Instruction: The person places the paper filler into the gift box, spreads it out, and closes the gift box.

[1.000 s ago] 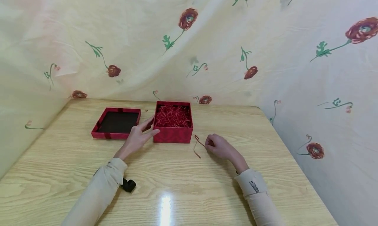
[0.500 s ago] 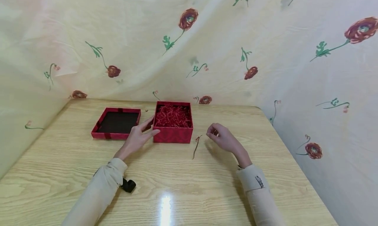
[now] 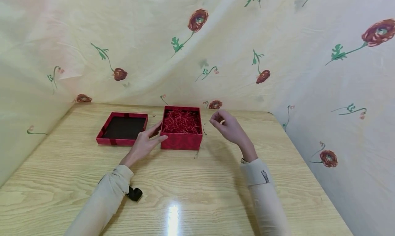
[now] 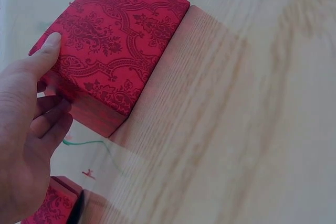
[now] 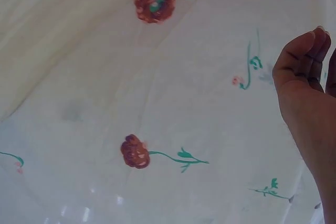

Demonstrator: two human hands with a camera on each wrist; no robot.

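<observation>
Left hand (image 3: 144,142) gripping the box (image 3: 182,141) at 8 o'clock, move the right hand (image 3: 229,127) (3 o'clock, thin strand (image 3: 204,128) pinched) gently.

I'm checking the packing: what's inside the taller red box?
The taller red box holds red shredded filler; dark inner wall shows behind it. The bottom and anything beneath the filler are covered.

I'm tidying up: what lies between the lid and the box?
Head view: fingers of the left hand, holding the box, and, farther back, a red scrap.
</observation>
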